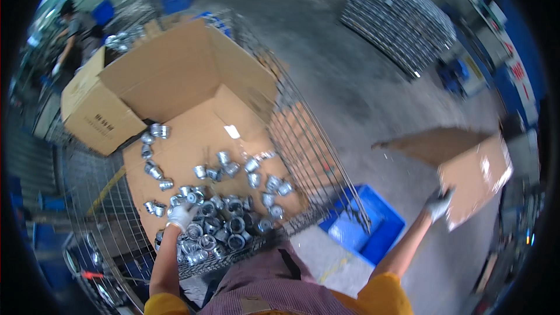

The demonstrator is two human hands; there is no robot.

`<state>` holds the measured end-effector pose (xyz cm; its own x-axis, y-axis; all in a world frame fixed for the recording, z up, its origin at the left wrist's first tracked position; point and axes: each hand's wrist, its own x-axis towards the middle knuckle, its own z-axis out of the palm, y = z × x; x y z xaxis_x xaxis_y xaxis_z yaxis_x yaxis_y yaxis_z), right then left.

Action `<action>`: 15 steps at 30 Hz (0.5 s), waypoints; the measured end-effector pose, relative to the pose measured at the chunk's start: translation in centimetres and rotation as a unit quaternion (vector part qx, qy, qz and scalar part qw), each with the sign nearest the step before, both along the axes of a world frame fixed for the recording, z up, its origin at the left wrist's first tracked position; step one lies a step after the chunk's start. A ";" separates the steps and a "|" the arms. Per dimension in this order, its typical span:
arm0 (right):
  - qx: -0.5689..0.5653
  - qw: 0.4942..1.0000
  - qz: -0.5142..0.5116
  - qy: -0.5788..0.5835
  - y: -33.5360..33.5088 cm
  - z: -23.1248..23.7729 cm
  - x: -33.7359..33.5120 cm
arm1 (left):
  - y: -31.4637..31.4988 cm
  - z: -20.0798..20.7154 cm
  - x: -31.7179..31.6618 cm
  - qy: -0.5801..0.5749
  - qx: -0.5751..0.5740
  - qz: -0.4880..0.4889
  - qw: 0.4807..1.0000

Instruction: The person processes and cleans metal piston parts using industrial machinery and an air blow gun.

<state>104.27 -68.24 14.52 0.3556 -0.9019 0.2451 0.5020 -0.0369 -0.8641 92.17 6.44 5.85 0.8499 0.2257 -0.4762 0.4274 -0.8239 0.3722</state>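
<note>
My left hand [182, 216], in a white glove, lies at the left of a pile of silvery metal pipe fittings [236, 224]. Its fingers reach over the fittings and look outstretched; no firm grip shows. Out to the right, my right hand [438, 204], also gloved, is closed on the edge of a cardboard box [475, 178] with open flaps, held above the floor. The fittings rest on a cardboard sheet [186, 128] inside a wire mesh cage [309, 146], heaped at the near side and scattered farther back.
An opened carton [105, 116] stands at the cage's far left. A blue plastic bin [382, 221] sits on the floor right of the cage. Folded mesh panels [396, 17] are stacked at the far right. Another person [79, 35] works at the far left.
</note>
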 end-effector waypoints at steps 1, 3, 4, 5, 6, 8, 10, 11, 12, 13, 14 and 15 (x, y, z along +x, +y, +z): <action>0.039 0.999 0.016 0.022 1.3 -3.2 -0.1 | -0.7 0.4 2.0 -0.003 0.008 -0.002 1.000; 0.180 0.973 0.121 0.076 0.8 -13.0 -2.0 | -1.3 1.2 5.9 -0.025 -0.018 0.007 0.999; 0.259 0.953 0.101 0.118 1.1 -17.6 -3.2 | -0.7 1.0 8.3 -0.001 -0.001 0.004 1.000; 0.264 0.951 0.113 0.115 0.2 -19.8 -1.1 | -0.4 0.7 10.9 0.025 0.013 -0.002 1.000; 0.247 0.936 0.177 0.180 -0.3 -24.9 -5.7 | -0.8 1.6 13.5 -0.013 0.063 -0.004 0.998; 0.185 0.893 0.275 0.305 -3.2 -32.1 -16.7 | -2.3 2.2 20.7 -0.116 0.143 -0.042 0.982; 0.149 0.860 0.323 0.366 -8.2 -32.9 -16.5 | -4.4 4.9 27.5 -0.285 0.134 0.001 0.949; 0.138 0.861 0.299 0.389 -8.4 -32.6 -16.1 | -5.9 8.3 30.3 -0.285 0.106 -0.001 0.952; 0.124 0.861 0.272 0.410 -8.7 -32.1 -15.9 | -7.9 10.6 33.1 -0.276 0.088 0.005 0.957; 0.109 0.859 0.256 0.430 -8.4 -31.7 -14.6 | -9.2 12.5 35.4 -0.268 0.076 0.020 0.960; 0.091 0.856 0.238 0.450 -8.1 -31.0 -13.3 | -9.9 12.6 37.9 -0.261 0.026 0.030 0.965; 0.069 0.852 0.219 0.471 -8.2 -30.0 -12.3 | -10.6 12.1 40.0 -0.253 -0.027 0.042 0.966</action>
<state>92.00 -76.42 -15.46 0.6451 -0.6299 -0.4325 -0.4762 0.1111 -0.8723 132.21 -4.19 17.92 0.9570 0.2896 -0.0170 0.2430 -0.7681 0.5925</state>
